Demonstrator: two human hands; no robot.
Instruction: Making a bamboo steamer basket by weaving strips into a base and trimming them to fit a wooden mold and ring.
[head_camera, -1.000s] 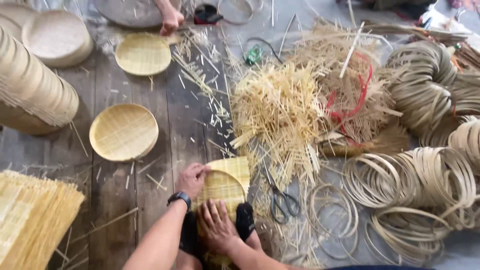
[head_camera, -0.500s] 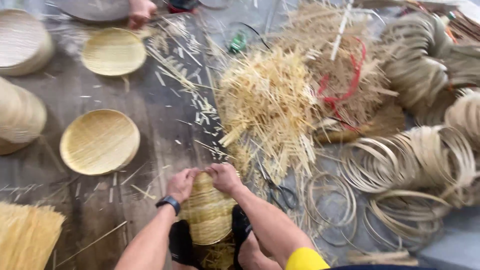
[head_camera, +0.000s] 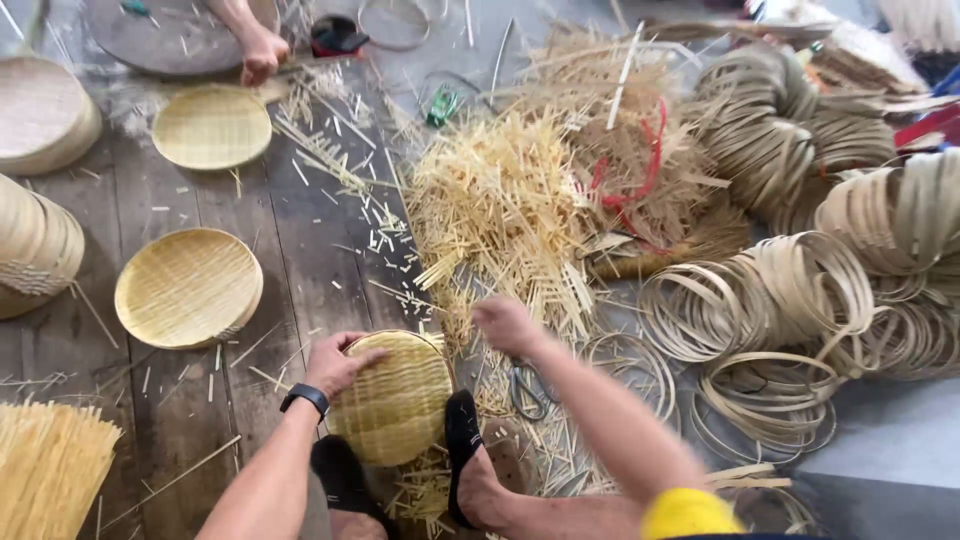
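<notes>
Floor: the wooden floor carried everything, with short cut splints scattered over it.
Hoop coils: many bamboo hoops lay in heaps at the right side.
Splint pile: a big loose pile of bamboo splints lay in the middle, just beyond the right hand.
Finished trays: one woven tray lay at the left, another woven tray farther away, near another person's hand.
Basket in work: the round woven basket stood on edge between the two feet, close to the body.
Left hand: it gripped the basket's upper left rim.
Right hand: it was loosely clenched in the air beside the basket, holding nothing that I could see.
Scissors: they lay on the floor under the right forearm, partly hidden.
</notes>
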